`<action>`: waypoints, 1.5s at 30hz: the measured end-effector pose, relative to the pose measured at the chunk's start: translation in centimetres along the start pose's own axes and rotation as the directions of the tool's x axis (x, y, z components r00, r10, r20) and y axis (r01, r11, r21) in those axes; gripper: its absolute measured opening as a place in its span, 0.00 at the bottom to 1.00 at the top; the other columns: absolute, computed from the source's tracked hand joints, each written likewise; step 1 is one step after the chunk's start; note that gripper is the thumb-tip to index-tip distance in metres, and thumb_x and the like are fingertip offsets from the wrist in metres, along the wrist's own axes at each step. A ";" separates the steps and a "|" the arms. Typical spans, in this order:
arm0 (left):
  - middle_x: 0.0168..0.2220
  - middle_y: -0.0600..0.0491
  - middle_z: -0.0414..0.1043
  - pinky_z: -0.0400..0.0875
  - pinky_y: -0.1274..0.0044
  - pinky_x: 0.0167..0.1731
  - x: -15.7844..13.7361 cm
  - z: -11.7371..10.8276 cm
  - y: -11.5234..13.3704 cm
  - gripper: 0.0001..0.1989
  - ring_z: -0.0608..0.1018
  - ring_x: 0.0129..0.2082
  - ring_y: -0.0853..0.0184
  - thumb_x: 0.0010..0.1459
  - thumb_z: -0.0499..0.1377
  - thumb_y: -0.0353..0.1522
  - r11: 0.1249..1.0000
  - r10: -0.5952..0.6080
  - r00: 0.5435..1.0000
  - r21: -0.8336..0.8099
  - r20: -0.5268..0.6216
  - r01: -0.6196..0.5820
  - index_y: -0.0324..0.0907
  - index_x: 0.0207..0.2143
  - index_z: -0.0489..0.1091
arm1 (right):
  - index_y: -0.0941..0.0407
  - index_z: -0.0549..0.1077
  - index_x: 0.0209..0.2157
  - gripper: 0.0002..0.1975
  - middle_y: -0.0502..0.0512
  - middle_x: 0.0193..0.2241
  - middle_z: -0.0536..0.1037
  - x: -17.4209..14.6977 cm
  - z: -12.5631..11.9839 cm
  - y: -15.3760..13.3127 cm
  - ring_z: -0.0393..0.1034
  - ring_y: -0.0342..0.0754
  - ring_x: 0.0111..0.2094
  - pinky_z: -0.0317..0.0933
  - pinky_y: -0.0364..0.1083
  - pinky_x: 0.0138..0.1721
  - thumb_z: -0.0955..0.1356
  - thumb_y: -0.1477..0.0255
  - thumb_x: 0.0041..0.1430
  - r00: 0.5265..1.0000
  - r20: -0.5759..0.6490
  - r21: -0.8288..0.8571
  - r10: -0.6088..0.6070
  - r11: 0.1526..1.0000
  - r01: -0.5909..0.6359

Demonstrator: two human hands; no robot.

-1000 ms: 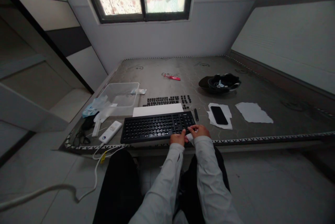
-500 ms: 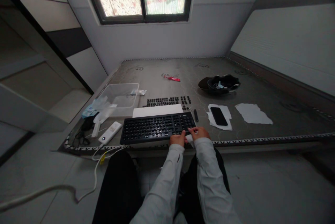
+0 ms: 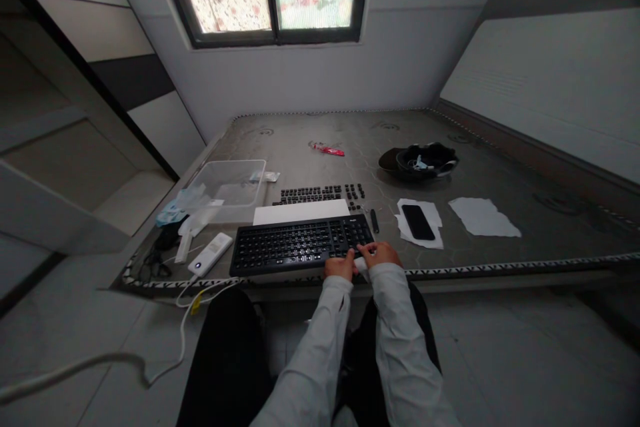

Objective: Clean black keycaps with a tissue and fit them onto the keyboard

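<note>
A black keyboard (image 3: 300,244) lies along the near edge of the surface, its key area bare of many caps. My left hand (image 3: 340,265) is closed at its lower right corner, fingertips pinched together; whatever they grip is too small to name. Close beside it, my right hand (image 3: 381,254) is also closed, thumb and finger meeting over the keyboard's right end. A white tissue (image 3: 361,267) hangs from the right hand, between both hands. Behind the keyboard lie a white sheet (image 3: 300,212) and rows of loose black keycaps (image 3: 311,192).
To the left stand a clear plastic box (image 3: 225,190), a white device (image 3: 211,254) with cables, and plastic bags (image 3: 187,204). On the right are a phone (image 3: 418,222) on paper, another paper sheet (image 3: 484,217) and a dark cap (image 3: 423,162). A red packet (image 3: 329,149) lies farther back.
Both hands stay at the keyboard's lower right corner. Only the fingers and the tissue between them have shifted slightly.
</note>
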State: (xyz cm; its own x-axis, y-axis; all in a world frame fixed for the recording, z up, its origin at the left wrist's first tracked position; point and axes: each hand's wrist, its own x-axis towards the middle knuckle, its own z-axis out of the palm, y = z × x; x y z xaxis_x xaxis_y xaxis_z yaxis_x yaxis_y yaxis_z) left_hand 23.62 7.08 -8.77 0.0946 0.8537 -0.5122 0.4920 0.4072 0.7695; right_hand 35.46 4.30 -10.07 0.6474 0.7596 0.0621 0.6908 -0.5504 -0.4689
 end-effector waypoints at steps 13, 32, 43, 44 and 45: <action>0.21 0.44 0.79 0.70 0.78 0.26 0.3 0.1 -0.3 0.25 0.80 0.25 0.63 0.56 0.53 0.45 1.000 0.015 1.000 -0.014 0.008 -0.015 0.38 0.17 0.76 | 0.54 0.80 0.25 0.14 0.58 0.38 0.71 0.6 -0.3 0.7 0.71 0.49 0.35 0.63 0.45 0.35 0.69 0.58 0.49 0.996 0.084 0.011 -0.005 1.000 0.004; 0.23 0.45 0.80 0.69 0.80 0.23 -0.8 0.2 0.1 0.24 0.79 0.23 0.66 0.57 0.53 0.44 0.995 0.086 0.995 0.057 -0.046 -0.083 0.36 0.23 0.78 | 0.54 0.81 0.25 0.13 0.60 0.32 0.74 0.1 -0.5 -0.2 0.71 0.52 0.34 0.64 0.47 0.37 0.70 0.59 0.49 0.999 -0.037 0.033 0.031 0.999 -0.030; 0.42 0.56 0.75 0.67 0.79 0.39 -1.1 -2.1 0.9 0.13 0.76 0.40 0.68 0.53 0.63 0.37 0.799 0.486 0.873 0.422 -0.033 -0.429 0.51 0.43 0.74 | 0.55 0.81 0.26 0.14 0.61 0.34 0.76 0.6 -0.2 0.4 0.72 0.52 0.35 0.63 0.46 0.38 0.70 0.59 0.49 0.999 0.005 0.036 0.038 0.999 -0.038; 0.44 0.56 0.74 0.67 0.79 0.40 -1.0 -2.1 1.0 0.14 0.76 0.41 0.68 0.53 0.63 0.37 0.774 0.508 0.861 0.445 -0.012 -0.450 0.52 0.44 0.73 | 0.55 0.81 0.26 0.14 0.61 0.34 0.76 0.7 -0.2 0.5 0.72 0.52 0.35 0.63 0.46 0.39 0.70 0.59 0.49 0.999 0.012 0.035 0.041 0.999 -0.042; 0.45 0.56 0.73 0.68 0.78 0.40 -0.8 -2.1 1.0 0.13 0.76 0.41 0.68 0.54 0.62 0.37 0.751 0.526 0.851 0.467 0.007 -0.468 0.53 0.44 0.73 | 0.55 0.81 0.27 0.14 0.61 0.35 0.76 0.7 -0.2 0.5 0.72 0.52 0.35 0.63 0.46 0.39 0.70 0.59 0.49 0.999 0.018 0.034 0.043 0.998 -0.044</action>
State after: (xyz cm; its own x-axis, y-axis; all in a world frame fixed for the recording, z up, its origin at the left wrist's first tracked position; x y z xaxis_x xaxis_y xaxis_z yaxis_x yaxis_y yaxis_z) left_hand 22.17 7.45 -6.78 0.3453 0.9379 -0.0341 0.7290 -0.2452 0.6390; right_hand 36.33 4.46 -10.05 0.6706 0.7414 0.0255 0.6504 -0.5711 -0.5009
